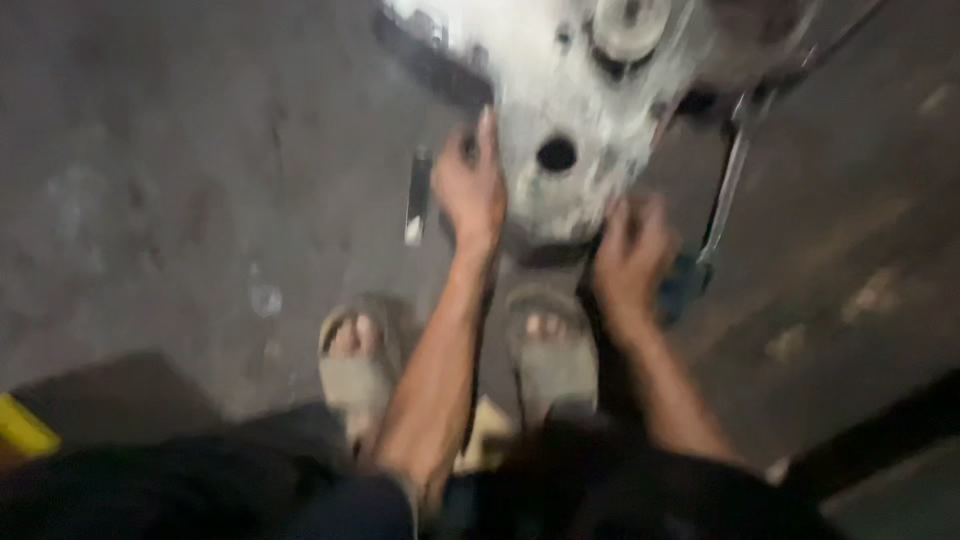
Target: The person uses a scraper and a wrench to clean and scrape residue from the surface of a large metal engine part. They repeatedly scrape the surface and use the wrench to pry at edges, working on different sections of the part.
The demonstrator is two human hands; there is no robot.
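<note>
A large pale grey metal casing (560, 110) with a dark round hole and a round cover stands on the dark floor in front of me. My left hand (470, 190) lies flat against its left side, fingers stretched upward. My right hand (630, 255) curls around the casing's lower right edge. The picture is blurred, so the exact grip is hard to read.
My two feet in grey sandals (355, 365) stand just below the casing. A small flat metal tool (417, 195) lies left of my left hand. A long metal rod (725, 190) leans at the right. A yellow object (22, 425) shows at the left edge.
</note>
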